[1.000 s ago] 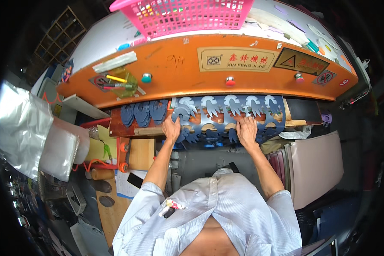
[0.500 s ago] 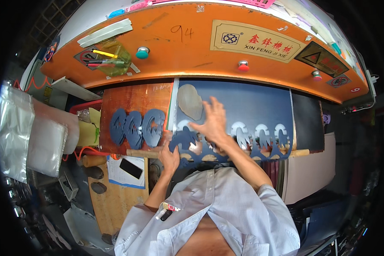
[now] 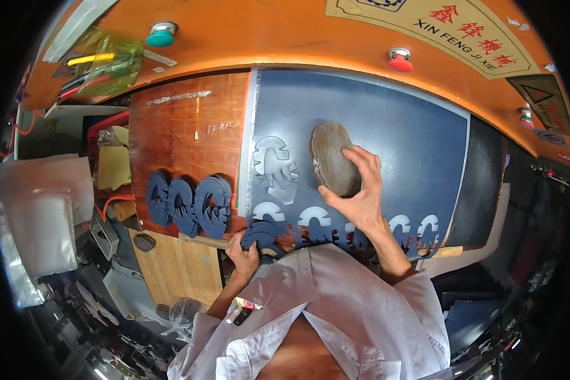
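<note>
My right hand [image 3: 365,196] grips an oval cutting die [image 3: 335,158] with a brown wood-grained face, fingers and thumb at its edge. It is over the dark blue sheet [image 3: 386,133]; whether it touches the sheet, I cannot tell. To its left, a freshly outlined C-shaped cut [image 3: 273,166] with jagged slits shows pale in the sheet. A row of similar holes runs along the sheet's near edge. At the near left corner my left hand [image 3: 242,254] is closed round a small stack of dark blue cut pieces [image 3: 261,235].
Three stacks of cut pieces [image 3: 214,206] stand on the reddish-brown board [image 3: 190,139] at left. Across the far side runs an orange machine beam [image 3: 285,38] with a green button [image 3: 161,34] and red buttons. Clear plastic bags [image 3: 44,215] hang at far left.
My right hand has taken hold of the cutting die and moved it right, uncovering the cut beneath. My left hand has drawn nearer to me with the stacked pieces. The view has shifted closer.
</note>
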{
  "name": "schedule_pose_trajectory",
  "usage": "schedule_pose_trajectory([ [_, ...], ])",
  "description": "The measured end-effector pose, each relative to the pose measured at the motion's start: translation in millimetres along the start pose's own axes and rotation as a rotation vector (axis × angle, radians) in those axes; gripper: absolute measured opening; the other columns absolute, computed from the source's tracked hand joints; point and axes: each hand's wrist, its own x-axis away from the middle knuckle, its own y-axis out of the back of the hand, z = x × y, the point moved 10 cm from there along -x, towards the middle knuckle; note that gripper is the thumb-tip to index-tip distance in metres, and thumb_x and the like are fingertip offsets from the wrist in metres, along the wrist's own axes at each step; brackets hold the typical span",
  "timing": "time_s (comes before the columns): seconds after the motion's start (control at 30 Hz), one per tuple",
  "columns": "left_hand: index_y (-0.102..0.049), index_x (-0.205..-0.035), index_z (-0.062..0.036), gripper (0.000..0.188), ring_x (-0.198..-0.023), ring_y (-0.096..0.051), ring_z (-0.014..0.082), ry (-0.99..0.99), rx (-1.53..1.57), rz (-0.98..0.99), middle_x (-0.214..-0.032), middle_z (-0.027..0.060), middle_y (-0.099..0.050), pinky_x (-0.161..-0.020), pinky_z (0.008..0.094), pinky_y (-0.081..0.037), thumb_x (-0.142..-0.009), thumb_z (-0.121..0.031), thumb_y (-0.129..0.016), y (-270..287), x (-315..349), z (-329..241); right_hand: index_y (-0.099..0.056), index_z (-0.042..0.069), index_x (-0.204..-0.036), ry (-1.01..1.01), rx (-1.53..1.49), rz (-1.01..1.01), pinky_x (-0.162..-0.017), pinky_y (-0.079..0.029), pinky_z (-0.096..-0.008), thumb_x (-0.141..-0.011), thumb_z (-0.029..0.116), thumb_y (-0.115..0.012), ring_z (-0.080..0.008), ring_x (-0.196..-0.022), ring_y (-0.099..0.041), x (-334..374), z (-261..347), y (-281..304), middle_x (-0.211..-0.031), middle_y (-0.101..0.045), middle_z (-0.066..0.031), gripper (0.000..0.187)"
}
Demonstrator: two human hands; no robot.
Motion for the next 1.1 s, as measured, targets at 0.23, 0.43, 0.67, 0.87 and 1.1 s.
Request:
schedule_pose_trajectory([
  [0.23,-0.068,-0.106,0.0052,0.032,-0.088,-0.069,0.0490,-0.013,-0.015,-0.007,-0.096,0.0264,-0.071,-0.082,0.0497,-0.055,-0.077,-0.007,-0.075,-1,-25,-7,-0.059,0.007,-0.139,0.106,0.307,-0.026,-0.091,-0.053,-0.0520,-0.065,0.029,-0.093,-0.0383,-0.122,-0.048,19,-9,-37,-0.141,-0.047,-0.0204,0.084],
  [0.43,-0.068,-0.105,0.0021,0.029,-0.089,-0.070,0.0489,-0.029,-0.008,-0.085,-0.094,0.0274,-0.072,-0.081,0.0505,-0.055,-0.078,-0.006,-0.076,-19,-77,-25,-0.064,-0.001,-0.134,0.082,0.177,0.003,-0.107,-0.050,-0.0513,-0.078,0.028,-0.087,-0.0435,-0.135,-0.048,-20,-31,-16,-0.150,-0.048,-0.0271,0.067],
  [0.67,-0.069,-0.099,-0.0003,0.014,-0.083,-0.072,0.0452,-0.113,0.040,-0.189,-0.083,0.0258,-0.070,-0.074,0.0476,-0.054,-0.088,-0.009,-0.071,-36,-142,-71,-0.070,0.003,-0.096,0.108,0.015,-0.936,-0.078,-0.049,-0.0283,-0.102,0.012,-0.068,-0.0117,-0.083,-0.058,-37,-64,239,-0.091,-0.068,-0.0006,0.011],
  [0.87,-0.073,-0.107,-0.0021,0.027,-0.089,-0.070,0.0501,-0.094,-0.022,-0.146,-0.089,0.0288,-0.072,-0.077,0.0560,-0.052,-0.089,-0.021,-0.076,-52,-212,-98,-0.066,0.000,-0.100,0.115,0.053,-1.019,-0.073,-0.045,-0.0296,-0.104,0.020,-0.067,-0.0111,-0.076,-0.049,-73,-80,355,-0.085,-0.059,-0.0004,0.020],
  [1.1,-0.074,-0.111,-0.0007,0.030,-0.094,-0.072,0.0478,-0.157,0.008,-0.223,-0.095,0.0282,-0.074,-0.083,0.0516,-0.054,-0.090,-0.022,-0.076,-50,-269,-133,-0.068,0.003,-0.090,0.103,0.283,-0.697,-0.073,-0.049,-0.0358,-0.098,0.009,-0.067,-0.0225,-0.079,-0.060,-19,-86,300,-0.084,-0.062,-0.0078,0.010],
])
